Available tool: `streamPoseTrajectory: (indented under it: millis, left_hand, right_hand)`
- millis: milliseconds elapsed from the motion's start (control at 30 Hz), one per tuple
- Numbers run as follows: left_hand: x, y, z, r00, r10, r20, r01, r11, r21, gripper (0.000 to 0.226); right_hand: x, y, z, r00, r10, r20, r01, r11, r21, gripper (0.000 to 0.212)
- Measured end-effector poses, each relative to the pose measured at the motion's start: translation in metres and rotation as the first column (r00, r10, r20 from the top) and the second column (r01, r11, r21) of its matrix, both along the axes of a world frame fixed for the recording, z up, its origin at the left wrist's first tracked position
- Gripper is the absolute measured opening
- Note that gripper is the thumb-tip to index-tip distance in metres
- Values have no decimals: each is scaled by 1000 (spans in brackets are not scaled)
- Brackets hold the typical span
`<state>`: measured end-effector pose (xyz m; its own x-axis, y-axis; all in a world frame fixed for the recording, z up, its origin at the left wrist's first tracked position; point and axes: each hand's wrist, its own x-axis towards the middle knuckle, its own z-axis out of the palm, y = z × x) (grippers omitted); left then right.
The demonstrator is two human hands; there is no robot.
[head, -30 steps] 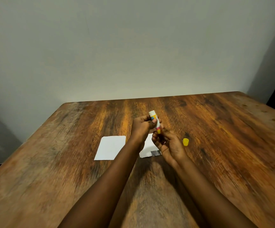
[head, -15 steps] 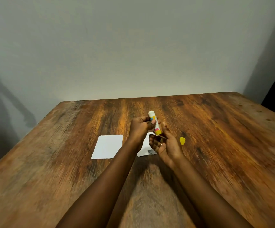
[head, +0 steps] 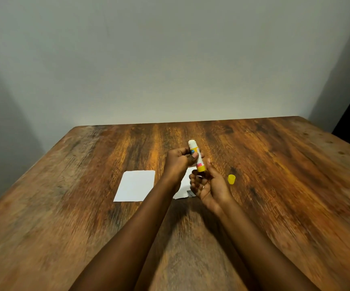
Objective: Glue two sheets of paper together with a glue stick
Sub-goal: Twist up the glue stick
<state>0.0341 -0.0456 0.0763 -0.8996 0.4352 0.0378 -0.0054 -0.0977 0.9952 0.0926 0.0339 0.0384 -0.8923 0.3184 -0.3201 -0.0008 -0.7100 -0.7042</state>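
My left hand [head: 177, 162] grips the uncapped glue stick [head: 196, 159] round its upper body, holding it upright above the table with the white glue tip on top. Just below it is my right hand [head: 209, 187], palm up with relaxed fingers and its thumb beside the stick's yellow base. The yellow cap [head: 231, 179] lies on the table to the right of my hands. One white sheet of paper [head: 136, 185] lies flat to the left. My hands and left forearm partly hide a second sheet [head: 183, 189].
The brown wooden table [head: 285, 185] reaches a plain grey wall at the back. Its left edge and far right corner are in view. A dark opening shows at the far right.
My right fingers have let go of the stick's base and the hand has opened palm up beneath it. The view has shifted slightly; a shadow on the left wall has moved.
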Motion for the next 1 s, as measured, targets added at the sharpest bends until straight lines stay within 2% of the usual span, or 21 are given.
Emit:
streamPoseTrajectory:
  millis: [133,233,300,367,433,533,600,700,833,1000]
  left_hand:
    - [-5,-4,-1,999,21,34,-22,1000,15,23]
    - [-6,-5,-2,1000,12,6,-12,1000,-4,22]
    - [-5,-5,-2,1000,-8,0,8,1000,10,24]
    - [-4,-5,-3,999,-32,4,32,999,27,25]
    - [-4,-4,-5,999,-38,11,37,999,39,24]
    - [-5,-5,-5,1000,-12,5,12,1000,21,20]
    - [-8,-7,-5,1000,12,2,-12,1000,2,18]
    - [-9,-6,-5,1000,20,21,-20,1000,5,23]
    - [-8,-5,-4,1000,10,4,-10,1000,-4,19]
    - [-7,-4,-4,1000,7,-6,-7,1000,-24,23]
  right_hand:
    - [-2,-4,0,976,-146,-164,168,977,130,8]
    - [-4,-6,1,982,-142,-126,159,977,143,18]
    - [-3,-4,3,998,-30,-62,31,999,11,33]
    - [-3,1,4,993,117,-27,-119,980,-156,42]
    - [-3,3,1,984,176,-12,-176,972,-159,44]
    - [-3,-1,-2,998,65,14,-66,998,18,45]
    - [-3,-3,-2,997,-51,-60,52,998,21,32]
    - [-4,-2,-1,982,-106,-156,115,992,47,13]
    - [-4,-4,1,986,-114,-122,125,989,81,17]
    - [-4,-3,0,996,-40,-80,41,999,11,33]
